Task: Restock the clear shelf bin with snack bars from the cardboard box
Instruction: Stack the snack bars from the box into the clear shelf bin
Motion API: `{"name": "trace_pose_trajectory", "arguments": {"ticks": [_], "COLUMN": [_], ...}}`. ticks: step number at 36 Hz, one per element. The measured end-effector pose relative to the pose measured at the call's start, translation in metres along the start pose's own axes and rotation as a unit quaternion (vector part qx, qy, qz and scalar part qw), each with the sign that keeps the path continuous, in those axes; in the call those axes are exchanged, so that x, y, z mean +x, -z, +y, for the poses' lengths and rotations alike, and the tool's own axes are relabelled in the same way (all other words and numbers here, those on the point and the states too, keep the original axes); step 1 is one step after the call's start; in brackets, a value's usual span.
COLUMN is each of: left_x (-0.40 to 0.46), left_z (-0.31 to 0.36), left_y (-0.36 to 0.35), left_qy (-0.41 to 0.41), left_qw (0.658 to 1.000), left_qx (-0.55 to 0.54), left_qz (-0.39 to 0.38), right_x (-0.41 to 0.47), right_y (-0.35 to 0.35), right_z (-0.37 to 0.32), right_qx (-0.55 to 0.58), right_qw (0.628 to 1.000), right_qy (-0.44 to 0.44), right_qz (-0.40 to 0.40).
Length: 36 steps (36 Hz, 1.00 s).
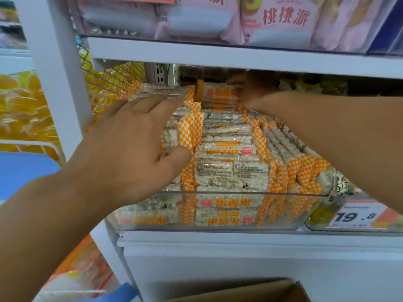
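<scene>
- the clear bin [218, 194] sits on the shelf [218, 238], nearly full of snack bars [231, 171].
- the left hand [130, 149] lies flat, fingers spread, steadying the left stack.
- the right hand [255, 90] reaches deep to the back row; its grip cannot be told.
- the cardboard box [250, 292] waits below.

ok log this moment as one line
stage: arranging | left hand: fingers spread on left stack of snack bars | right hand: at back of clear shelf bin, grip unclear | cardboard box: below shelf
</scene>
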State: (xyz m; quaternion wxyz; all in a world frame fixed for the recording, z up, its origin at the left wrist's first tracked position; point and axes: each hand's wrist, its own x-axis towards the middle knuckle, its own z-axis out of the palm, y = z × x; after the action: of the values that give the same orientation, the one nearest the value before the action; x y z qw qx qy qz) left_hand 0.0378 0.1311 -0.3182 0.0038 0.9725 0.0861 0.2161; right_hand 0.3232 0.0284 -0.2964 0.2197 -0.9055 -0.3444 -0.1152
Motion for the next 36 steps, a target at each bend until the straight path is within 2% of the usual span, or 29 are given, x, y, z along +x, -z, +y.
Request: {"name": "trace_pose_trajectory", "arguments": {"ticks": [9,13,25,36], "left_x": [-0.004,-0.004,-0.004,-0.005], "left_z": [0.0,0.002,0.003,0.012], "left_y": [0.003,0.004,0.003,0.004], "left_qy": [0.02,0.022,0.012,-0.008], "left_qw": [1.0,1.0,1.0,0.999], "left_qx": [0.004,0.004,-0.006,-0.023], "left_qz": [-0.009,-0.007,0.005,0.044], "right_x": [0.002,0.0,-0.011,-0.008], "right_y": [-0.011,-0.006,0.005,0.005], "right_z": [-0.007,-0.003,0.005,0.009], "right_qx": [0.071,0.065,0.09,0.064], "right_qw": [0.997,0.998,0.996,0.996], "right_qy": [-0.014,-0.005,-0.022,-0.053], "right_qz": [-0.005,-0.028,-0.016,-0.017]}}
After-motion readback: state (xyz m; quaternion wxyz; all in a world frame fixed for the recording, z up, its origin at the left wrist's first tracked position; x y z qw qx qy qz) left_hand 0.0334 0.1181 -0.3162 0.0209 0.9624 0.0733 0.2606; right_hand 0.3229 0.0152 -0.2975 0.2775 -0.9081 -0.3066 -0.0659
